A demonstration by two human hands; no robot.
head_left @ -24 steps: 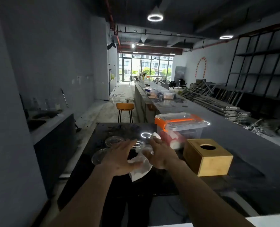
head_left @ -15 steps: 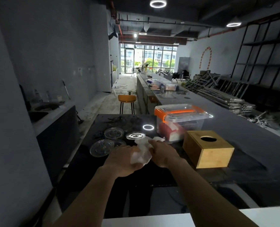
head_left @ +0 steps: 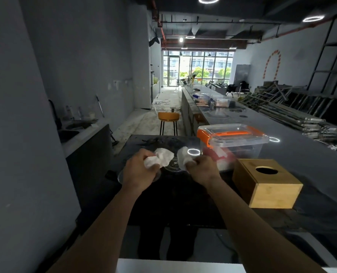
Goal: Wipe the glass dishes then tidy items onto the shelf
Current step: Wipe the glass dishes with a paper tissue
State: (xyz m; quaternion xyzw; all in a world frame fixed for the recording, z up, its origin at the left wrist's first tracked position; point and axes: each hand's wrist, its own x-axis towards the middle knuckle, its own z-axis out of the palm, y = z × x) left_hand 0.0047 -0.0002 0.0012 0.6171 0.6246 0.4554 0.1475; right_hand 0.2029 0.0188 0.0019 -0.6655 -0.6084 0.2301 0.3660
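My left hand (head_left: 139,173) is closed on one white piece of tissue (head_left: 159,159). My right hand (head_left: 202,170) is closed on a second white tissue piece (head_left: 183,157). The two pieces are held apart over the dark counter (head_left: 136,146). Between and below my hands a clear glass dish (head_left: 173,167) rests on the counter. Another glass dish rim (head_left: 120,177) shows under my left hand, mostly hidden by it.
A clear plastic box with an orange-latched lid (head_left: 232,140) stands right of my hands. A wooden tissue box with a round hole (head_left: 266,182) sits nearer on the right. An orange stool (head_left: 168,120) stands beyond the counter. A sink counter (head_left: 79,131) runs along the left wall.
The tissue was bunched between both hands; now it is in two pieces, one in each hand, and my hands have moved apart. The view has tilted up slightly.
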